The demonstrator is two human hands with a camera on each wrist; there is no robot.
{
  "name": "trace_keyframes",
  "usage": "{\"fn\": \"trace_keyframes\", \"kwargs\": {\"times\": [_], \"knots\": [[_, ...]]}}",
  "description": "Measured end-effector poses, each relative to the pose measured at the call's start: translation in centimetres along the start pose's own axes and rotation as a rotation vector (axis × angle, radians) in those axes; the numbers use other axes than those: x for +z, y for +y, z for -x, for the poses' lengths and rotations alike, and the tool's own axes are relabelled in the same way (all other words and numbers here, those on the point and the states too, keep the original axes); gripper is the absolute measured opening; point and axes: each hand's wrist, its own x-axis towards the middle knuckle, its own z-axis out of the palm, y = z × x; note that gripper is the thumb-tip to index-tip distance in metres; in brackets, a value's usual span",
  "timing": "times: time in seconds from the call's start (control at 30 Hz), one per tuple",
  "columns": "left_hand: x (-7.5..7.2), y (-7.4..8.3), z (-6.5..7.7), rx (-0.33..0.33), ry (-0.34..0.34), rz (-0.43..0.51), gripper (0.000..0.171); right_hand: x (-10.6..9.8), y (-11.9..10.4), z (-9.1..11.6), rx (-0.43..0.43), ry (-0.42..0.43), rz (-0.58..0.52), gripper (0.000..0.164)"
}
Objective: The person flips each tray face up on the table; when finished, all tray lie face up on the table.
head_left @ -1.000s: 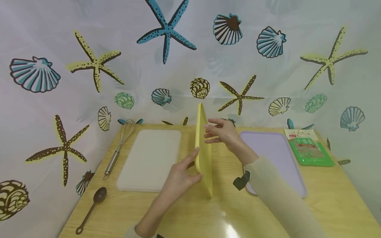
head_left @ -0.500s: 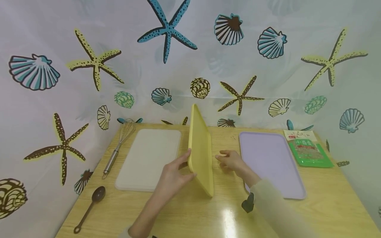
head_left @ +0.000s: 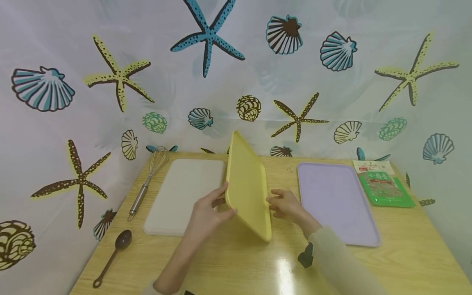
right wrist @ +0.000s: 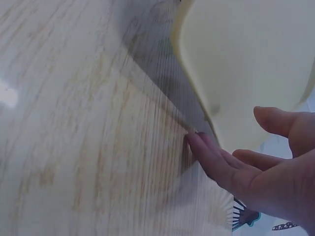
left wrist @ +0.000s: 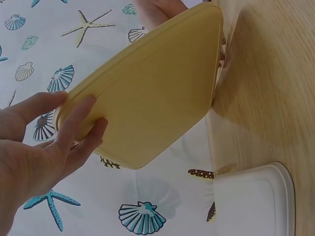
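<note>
A yellow rectangular tray (head_left: 248, 186) with a raised rim stands tilted above the middle of the table, its inner face turned to the right. My left hand (head_left: 206, 213) pinches its left rim, thumb on the near side; the left wrist view shows fingers (left wrist: 78, 118) spread against the tray's underside. My right hand (head_left: 289, 207) is at the lower right rim. In the right wrist view its fingers (right wrist: 211, 160) reach under that rim, fairly straight, while the thumb (right wrist: 275, 120) stays apart from the tray.
A white board (head_left: 184, 196) lies left of the yellow tray, with a whisk (head_left: 144, 190) and a dark brown spoon (head_left: 119, 246) farther left. On the right are a lilac tray (head_left: 335, 200), a green packet (head_left: 385, 190) and a whitish packet (head_left: 374, 166). A patterned curtain (head_left: 166, 73) hangs behind.
The yellow tray has tipped over to the left from nearly upright, the left hand moving with it. My right hand has come down from beside its upper part to its lower right rim.
</note>
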Motion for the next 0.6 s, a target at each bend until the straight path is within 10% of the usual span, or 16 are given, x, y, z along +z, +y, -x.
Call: {"fn": "trace_keyframes", "kwargs": {"times": [0.6], "knots": [[-2.0,-0.8,-0.3,-0.139,-0.038,0.154,0.069,-0.8,0.7,-0.6,0.055,-0.011,-0.134,0.059]]}}
